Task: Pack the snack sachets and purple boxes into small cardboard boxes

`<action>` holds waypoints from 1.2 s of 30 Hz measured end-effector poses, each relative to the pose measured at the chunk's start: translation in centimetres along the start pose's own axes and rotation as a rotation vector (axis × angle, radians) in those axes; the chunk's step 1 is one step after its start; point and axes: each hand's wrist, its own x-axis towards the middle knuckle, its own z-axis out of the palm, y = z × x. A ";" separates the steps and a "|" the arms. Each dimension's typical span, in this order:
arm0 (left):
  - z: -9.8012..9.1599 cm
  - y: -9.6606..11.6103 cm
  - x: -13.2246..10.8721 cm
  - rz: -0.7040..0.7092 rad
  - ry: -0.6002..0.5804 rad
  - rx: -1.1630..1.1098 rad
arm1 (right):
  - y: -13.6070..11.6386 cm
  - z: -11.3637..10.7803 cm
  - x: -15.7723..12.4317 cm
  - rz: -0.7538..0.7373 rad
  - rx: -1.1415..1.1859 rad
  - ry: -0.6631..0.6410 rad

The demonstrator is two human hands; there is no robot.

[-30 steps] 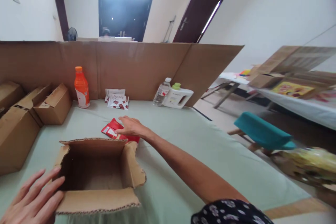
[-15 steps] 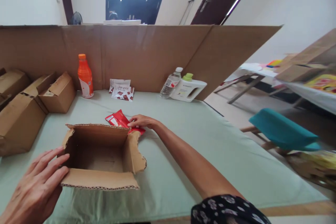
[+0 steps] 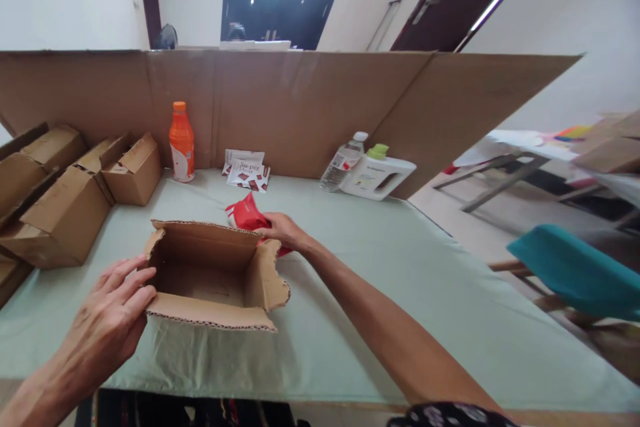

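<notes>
An open cardboard box (image 3: 200,280) with torn flaps stands on the green cloth, and nothing shows inside it. My left hand (image 3: 117,300) rests against the box's left side, its fingers at the left edge. Behind the box's far right corner, my right hand (image 3: 283,230) grips a red packet (image 3: 247,213); its fingertips are partly hidden by the flap. Part of the red packaging also shows below that hand.
Several cardboard boxes (image 3: 70,213) stand at the left. Along the cardboard screen (image 3: 260,93) are an orange bottle (image 3: 182,143), white sachets (image 3: 246,172), a clear bottle (image 3: 344,163) and a white jug (image 3: 377,175). A teal chair (image 3: 575,267) is at the right.
My right hand has closed on the red packet, which is now bunched and slightly raised. My left hand stays at the box. The whole view has shifted, with more boxes showing at the left.
</notes>
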 end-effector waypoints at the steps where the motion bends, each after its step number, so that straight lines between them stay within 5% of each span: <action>1: 0.1 0.1 0.2 -0.007 0.003 0.003 | -0.5 -1.5 -0.8 -0.025 -0.011 0.062; 5: 0.6 0.3 1.5 -0.022 0.002 0.041 | -3.8 -7.0 -5.3 -0.232 0.078 0.459; 7: 0.9 0.5 2.4 -0.006 -0.010 0.078 | -6.4 -8.2 -7.9 -0.400 0.155 0.643; 9: 1.1 0.7 3.3 0.007 -0.031 0.116 | -9.1 -8.0 -10.2 -0.547 0.140 0.671; 13: 1.2 1.2 4.4 -0.043 -0.061 0.168 | -12.5 -5.1 -11.6 -0.766 -0.239 0.320; 19: 0.8 2.0 4.2 -0.150 -0.059 0.205 | -14.1 -0.7 -8.4 -0.619 -0.852 -0.363; 24: -0.2 3.0 5.7 -0.006 -0.042 0.078 | -14.5 2.0 -6.6 -0.718 -0.905 -0.582; 26: -0.3 3.2 7.2 0.030 -0.172 0.002 | -14.3 2.3 -6.6 -0.723 -0.895 -0.614; 30: 0.0 2.7 10.2 0.014 -0.626 -0.060 | -13.7 0.7 -7.6 -0.696 -0.772 -0.696; 33: 0.5 2.4 10.7 0.072 -0.671 -0.153 | -12.4 -2.6 -7.6 -0.737 -0.434 -0.490; 36: 0.6 2.2 9.7 0.114 -0.541 -0.222 | -9.4 -6.3 -4.3 -0.543 -0.016 0.012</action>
